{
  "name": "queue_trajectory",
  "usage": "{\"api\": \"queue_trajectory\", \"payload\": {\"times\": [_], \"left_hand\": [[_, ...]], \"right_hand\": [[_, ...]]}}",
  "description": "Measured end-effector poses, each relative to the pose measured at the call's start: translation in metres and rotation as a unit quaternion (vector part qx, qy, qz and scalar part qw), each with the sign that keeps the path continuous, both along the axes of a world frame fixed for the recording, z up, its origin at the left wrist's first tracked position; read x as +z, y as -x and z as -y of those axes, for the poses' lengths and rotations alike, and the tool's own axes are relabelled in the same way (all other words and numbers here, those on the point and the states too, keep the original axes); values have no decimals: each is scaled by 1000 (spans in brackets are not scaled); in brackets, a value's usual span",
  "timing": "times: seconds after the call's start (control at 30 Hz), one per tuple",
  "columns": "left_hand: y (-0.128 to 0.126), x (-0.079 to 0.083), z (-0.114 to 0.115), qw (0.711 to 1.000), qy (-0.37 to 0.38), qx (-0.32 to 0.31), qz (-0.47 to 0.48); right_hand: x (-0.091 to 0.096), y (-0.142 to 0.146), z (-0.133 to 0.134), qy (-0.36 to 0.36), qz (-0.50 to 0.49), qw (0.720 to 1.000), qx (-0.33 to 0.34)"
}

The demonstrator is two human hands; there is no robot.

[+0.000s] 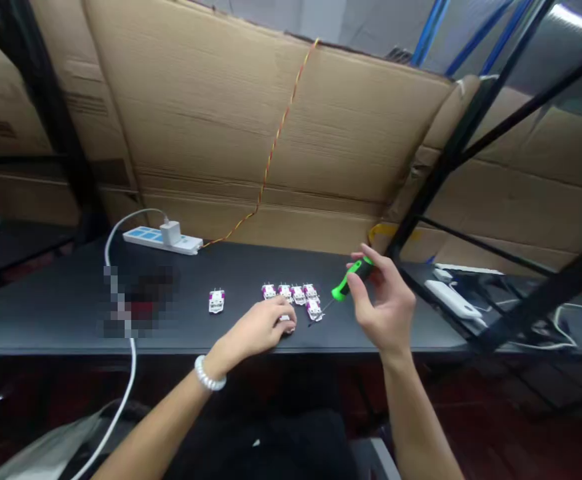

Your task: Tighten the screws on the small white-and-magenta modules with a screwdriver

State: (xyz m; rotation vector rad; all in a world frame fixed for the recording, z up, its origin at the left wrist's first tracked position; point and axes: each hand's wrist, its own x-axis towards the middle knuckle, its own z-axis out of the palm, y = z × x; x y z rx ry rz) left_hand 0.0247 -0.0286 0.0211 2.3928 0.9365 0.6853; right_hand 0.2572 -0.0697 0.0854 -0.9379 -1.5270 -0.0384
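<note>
My right hand (383, 300) grips a screwdriver (353, 279) with a green and black handle, its thin shaft slanting down to the left. The shaft's tip (317, 315) ends close to a small white and magenta terminal block (315, 309). That block sits at the end of a tight cluster with several others, such as (298, 295). One more block (216, 301) stands apart to the left. My left hand (258, 327) curls over a white piece (285, 327) on the black tabletop (221, 273), mostly hiding it.
A white power strip (161, 240) with a plug and white cable lies at the table's back left. A twisted red and yellow wire (271, 160) runs up the cardboard sheeting behind. Black metal shelf bars (451, 153) cross the right side, above a white device (451, 300).
</note>
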Motion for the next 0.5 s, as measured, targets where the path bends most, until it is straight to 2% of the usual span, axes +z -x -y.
{"api": "queue_trajectory", "payload": {"times": [0.2, 0.5], "left_hand": [[0, 2, 4, 1000, -11, -13, -26], [-3, -3, 0, 986, -119, -23, -117]], "right_hand": [[-10, -9, 6, 7, -20, 1000, -5], [-18, -14, 4, 8, -26, 1000, -7]]}}
